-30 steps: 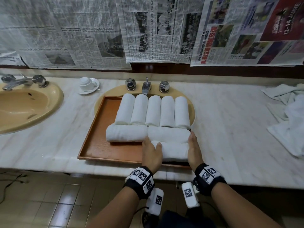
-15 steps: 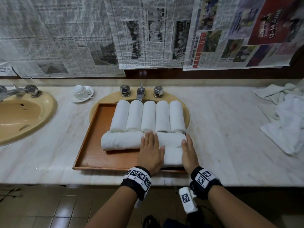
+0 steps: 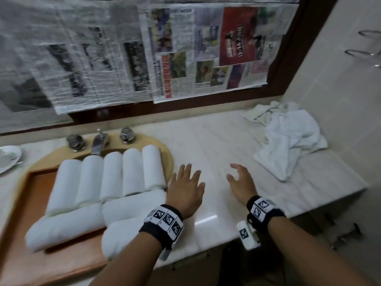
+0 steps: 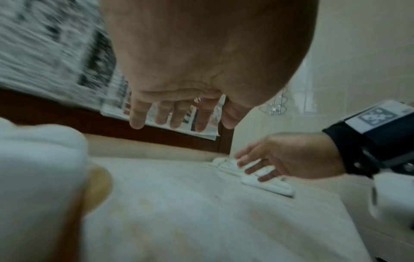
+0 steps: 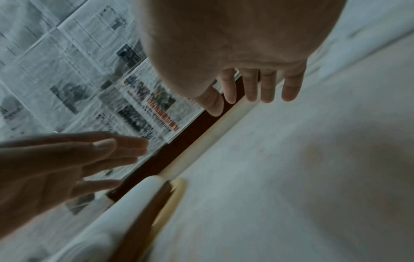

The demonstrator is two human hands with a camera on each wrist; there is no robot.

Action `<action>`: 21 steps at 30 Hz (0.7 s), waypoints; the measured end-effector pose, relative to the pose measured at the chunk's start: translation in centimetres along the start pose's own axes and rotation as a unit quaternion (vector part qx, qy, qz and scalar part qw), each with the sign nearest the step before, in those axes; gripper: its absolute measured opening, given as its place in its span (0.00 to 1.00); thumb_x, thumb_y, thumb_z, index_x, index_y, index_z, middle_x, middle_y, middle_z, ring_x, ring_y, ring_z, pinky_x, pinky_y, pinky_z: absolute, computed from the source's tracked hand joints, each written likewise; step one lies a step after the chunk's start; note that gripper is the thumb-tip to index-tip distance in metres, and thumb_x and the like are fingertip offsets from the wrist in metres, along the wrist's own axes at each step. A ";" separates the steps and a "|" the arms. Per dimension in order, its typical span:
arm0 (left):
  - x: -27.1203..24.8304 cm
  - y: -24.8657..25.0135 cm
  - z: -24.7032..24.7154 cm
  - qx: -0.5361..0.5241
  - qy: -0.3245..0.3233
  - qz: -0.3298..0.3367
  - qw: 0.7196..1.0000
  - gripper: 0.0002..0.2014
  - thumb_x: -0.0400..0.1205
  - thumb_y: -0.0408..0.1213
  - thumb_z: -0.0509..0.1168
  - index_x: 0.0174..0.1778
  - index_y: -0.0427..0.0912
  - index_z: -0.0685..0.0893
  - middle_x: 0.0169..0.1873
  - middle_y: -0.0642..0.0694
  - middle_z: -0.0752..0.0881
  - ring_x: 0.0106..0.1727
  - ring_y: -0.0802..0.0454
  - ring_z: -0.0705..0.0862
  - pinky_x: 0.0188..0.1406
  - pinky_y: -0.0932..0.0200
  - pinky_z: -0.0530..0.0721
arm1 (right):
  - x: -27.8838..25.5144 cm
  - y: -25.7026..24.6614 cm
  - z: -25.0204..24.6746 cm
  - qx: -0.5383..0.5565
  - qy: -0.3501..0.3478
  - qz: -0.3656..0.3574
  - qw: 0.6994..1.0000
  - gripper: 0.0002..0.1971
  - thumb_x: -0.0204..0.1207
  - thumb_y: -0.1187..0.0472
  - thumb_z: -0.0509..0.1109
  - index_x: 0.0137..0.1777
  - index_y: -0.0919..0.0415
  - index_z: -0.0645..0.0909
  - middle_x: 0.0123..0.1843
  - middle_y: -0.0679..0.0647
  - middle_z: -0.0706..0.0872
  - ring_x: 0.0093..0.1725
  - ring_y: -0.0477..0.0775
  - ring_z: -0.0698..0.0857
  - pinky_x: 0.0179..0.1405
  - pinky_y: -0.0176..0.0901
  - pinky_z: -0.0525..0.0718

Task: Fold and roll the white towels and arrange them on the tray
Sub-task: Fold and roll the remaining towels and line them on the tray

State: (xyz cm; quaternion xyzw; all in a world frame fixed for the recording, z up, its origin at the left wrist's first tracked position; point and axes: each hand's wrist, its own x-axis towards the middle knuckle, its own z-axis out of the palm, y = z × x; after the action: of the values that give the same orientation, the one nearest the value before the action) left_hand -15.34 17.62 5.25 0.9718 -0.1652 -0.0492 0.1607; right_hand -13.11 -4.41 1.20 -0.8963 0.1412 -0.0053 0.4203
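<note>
Between the tray [image 3: 31, 254] of rolled towels [image 3: 132, 172] and the loose towels [image 3: 292, 141], both hands [image 3: 186, 187] hover empty, fingers spread.

Tray [image 3: 41, 263] cut off by left edge; newspapers [image 3: 82, 65] blurred.

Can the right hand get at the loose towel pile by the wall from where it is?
Probably yes. The right hand hovers open over bare counter, and nothing lies between it and the loose towel pile ahead to its right.
</note>
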 end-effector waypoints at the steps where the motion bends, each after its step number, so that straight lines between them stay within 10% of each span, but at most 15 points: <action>1: 1.7 1.1 0.7 0.001 -0.014 0.001 1.000 0.27 0.92 0.51 0.46 0.87 0.47 0.61 0.88 0.40 0.53 0.89 0.41 0.47 0.86 0.40 0.52 | 1.9 1.2 -2.0 -0.026 0.007 -0.002 1.000 0.19 0.84 0.57 0.67 0.74 0.52 0.75 0.77 0.53 0.74 0.76 0.57 0.72 0.77 0.55 0.72; 12: 20.3 10.8 8.9 0.019 -0.127 -0.056 0.990 0.31 0.92 0.51 0.44 0.90 0.47 0.43 0.88 0.39 0.39 0.89 0.39 0.42 0.87 0.39 0.50 | 23.5 12.4 -21.8 -0.228 0.067 0.092 0.967 0.26 0.83 0.49 0.67 0.78 0.58 0.72 0.81 0.60 0.70 0.79 0.64 0.68 0.77 0.61 0.68; 21: 28.0 12.3 13.9 0.034 -0.116 -0.094 0.988 0.34 0.91 0.53 0.44 0.89 0.43 0.39 0.87 0.33 0.35 0.88 0.35 0.36 0.87 0.40 0.42 | 35.3 17.3 -27.1 -0.258 0.063 0.159 0.951 0.45 0.77 0.38 0.70 0.85 0.62 0.57 0.85 0.63 0.60 0.83 0.66 0.61 0.79 0.61 0.65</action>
State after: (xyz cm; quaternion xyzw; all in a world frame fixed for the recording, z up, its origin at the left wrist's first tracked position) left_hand 5.18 -6.90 -4.99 0.9758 -0.0923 -0.1704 0.1018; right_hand 13.00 -44.40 1.79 -0.9378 0.3052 0.0417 0.1602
